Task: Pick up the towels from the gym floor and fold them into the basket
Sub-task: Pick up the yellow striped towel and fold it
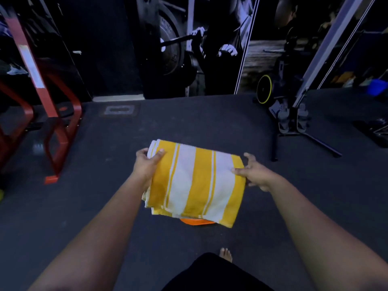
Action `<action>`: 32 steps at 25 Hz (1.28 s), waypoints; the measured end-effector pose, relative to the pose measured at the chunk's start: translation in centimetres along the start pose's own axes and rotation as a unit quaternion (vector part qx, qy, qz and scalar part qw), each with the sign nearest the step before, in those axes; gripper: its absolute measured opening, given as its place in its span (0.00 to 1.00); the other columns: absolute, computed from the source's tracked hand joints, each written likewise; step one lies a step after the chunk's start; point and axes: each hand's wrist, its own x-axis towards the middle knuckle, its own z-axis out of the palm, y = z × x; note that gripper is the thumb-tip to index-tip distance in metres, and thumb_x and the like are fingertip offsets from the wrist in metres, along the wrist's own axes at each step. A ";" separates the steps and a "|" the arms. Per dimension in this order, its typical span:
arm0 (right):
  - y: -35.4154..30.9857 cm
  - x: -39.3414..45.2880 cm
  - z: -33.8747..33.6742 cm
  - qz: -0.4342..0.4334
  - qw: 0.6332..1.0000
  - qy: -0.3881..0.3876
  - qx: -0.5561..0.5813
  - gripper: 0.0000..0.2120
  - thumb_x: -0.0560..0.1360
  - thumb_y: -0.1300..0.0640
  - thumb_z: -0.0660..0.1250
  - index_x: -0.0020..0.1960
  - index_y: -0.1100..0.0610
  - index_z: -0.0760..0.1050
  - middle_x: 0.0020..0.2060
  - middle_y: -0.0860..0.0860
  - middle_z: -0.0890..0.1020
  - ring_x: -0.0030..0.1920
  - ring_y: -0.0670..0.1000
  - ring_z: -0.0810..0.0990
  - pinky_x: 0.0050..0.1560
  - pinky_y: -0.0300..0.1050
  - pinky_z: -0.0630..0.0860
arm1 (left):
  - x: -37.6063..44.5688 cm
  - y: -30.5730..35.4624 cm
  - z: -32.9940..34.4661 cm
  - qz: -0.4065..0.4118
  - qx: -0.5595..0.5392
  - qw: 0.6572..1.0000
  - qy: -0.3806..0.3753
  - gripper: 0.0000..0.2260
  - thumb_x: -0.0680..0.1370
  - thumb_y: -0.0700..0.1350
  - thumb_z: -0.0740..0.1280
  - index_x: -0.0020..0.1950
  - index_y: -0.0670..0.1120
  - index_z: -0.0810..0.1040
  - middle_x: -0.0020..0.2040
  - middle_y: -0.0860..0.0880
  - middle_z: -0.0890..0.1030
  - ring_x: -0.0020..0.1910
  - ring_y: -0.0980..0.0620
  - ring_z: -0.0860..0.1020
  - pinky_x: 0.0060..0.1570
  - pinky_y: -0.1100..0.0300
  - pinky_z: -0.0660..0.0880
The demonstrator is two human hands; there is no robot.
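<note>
Dark rubber gym flooring (105, 206) is filling the head view, under dim lighting. A folded towel (197, 181) with yellow and white stripes is being held above this floor at the centre of the frame, and it is serving as the landmark for this record.

The left hand (144, 164) is gripping the towel's left edge; its thumb is lying on the top face and its fingers are curling around the folded edge. The right hand (254, 173) is holding the towel's right edge; its thumb is pressing on the top face near the corner, while the other fingers are spread and bent at the edge, and it cannot be told how far they are reaching beneath the cloth.

Directly below the towel's near edge, a sliver of an orange object (196, 222) is showing; most of it is hidden by the cloth, and it cannot be told whether it is the basket.

Nearer than the towel, a bare foot (226, 254) is resting on the floor beside dark clothing.

Left of the towel and farther away, a red metal frame (54, 127) is standing on the floor. Beyond the towel, weight plates (172, 51) on a bar are appearing against a dark wall. Right of the towel and farther away, a black stand (294, 122) is standing, with a yellow-rimmed wheel (265, 88) just behind it and a blue container (376, 87) at the far right edge.
</note>
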 end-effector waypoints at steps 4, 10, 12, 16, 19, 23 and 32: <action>1.5 6.2 -1.1 -0.112 0.987 0.087 0.078 0.20 0.83 0.57 0.66 0.72 0.46 0.67 0.62 0.57 0.81 0.56 0.56 0.83 0.52 0.49 0.82 | 4.3 -1.6 3.2 -0.014 0.059 0.997 0.054 0.25 0.78 0.55 0.74 0.69 0.47 0.69 0.63 0.46 0.75 0.59 0.45 0.77 0.60 0.48 0.76; 2.0 15.9 -4.2 -0.096 0.995 0.006 0.019 0.29 0.75 0.55 0.77 0.72 0.46 0.71 0.64 0.46 0.80 0.62 0.49 0.81 0.62 0.49 0.79 | 11.0 -2.0 9.9 -0.048 0.044 0.998 0.018 0.21 0.80 0.48 0.72 0.71 0.50 0.70 0.62 0.50 0.79 0.57 0.51 0.79 0.57 0.51 0.77; 2.1 19.4 -5.5 -0.068 0.998 0.014 0.004 0.40 0.74 0.53 0.78 0.79 0.48 0.62 0.70 0.44 0.74 0.66 0.48 0.77 0.67 0.50 0.75 | 13.6 -2.7 11.9 -0.100 0.070 0.992 0.042 0.26 0.76 0.52 0.77 0.68 0.45 0.70 0.59 0.49 0.79 0.55 0.50 0.79 0.54 0.51 0.77; 4.4 26.0 -6.0 0.053 0.995 0.077 0.046 0.25 0.76 0.46 0.75 0.67 0.55 0.74 0.61 0.45 0.80 0.64 0.50 0.79 0.62 0.51 0.77 | 17.7 -6.5 15.5 -0.169 0.102 0.978 0.071 0.21 0.76 0.55 0.76 0.51 0.38 0.79 0.45 0.47 0.80 0.44 0.48 0.79 0.41 0.55 0.76; 8.7 31.1 -5.4 0.115 0.986 0.112 0.042 0.19 0.73 0.45 0.77 0.52 0.59 0.80 0.48 0.51 0.86 0.52 0.54 0.85 0.53 0.56 0.82 | 20.8 -11.7 17.4 -0.194 0.132 0.970 0.070 0.23 0.76 0.56 0.75 0.51 0.36 0.80 0.40 0.47 0.79 0.39 0.48 0.77 0.37 0.57 0.73; 17.5 39.0 -2.6 0.180 0.975 0.132 0.016 0.15 0.76 0.44 0.74 0.51 0.56 0.79 0.46 0.48 0.84 0.47 0.48 0.82 0.44 0.46 0.76 | 26.8 -22.8 19.9 -0.247 0.170 0.952 0.068 0.21 0.73 0.58 0.76 0.50 0.40 0.80 0.44 0.44 0.83 0.43 0.44 0.81 0.44 0.50 0.76; 44.2 55.1 6.8 0.118 0.968 0.168 -0.147 0.15 0.82 0.47 0.67 0.58 0.59 0.74 0.42 0.45 0.77 0.46 0.51 0.76 0.46 0.45 0.67 | 38.7 -55.3 22.2 -0.206 0.258 0.938 0.102 0.14 0.82 0.51 0.69 0.43 0.43 0.71 0.37 0.46 0.74 0.41 0.44 0.75 0.40 0.51 0.67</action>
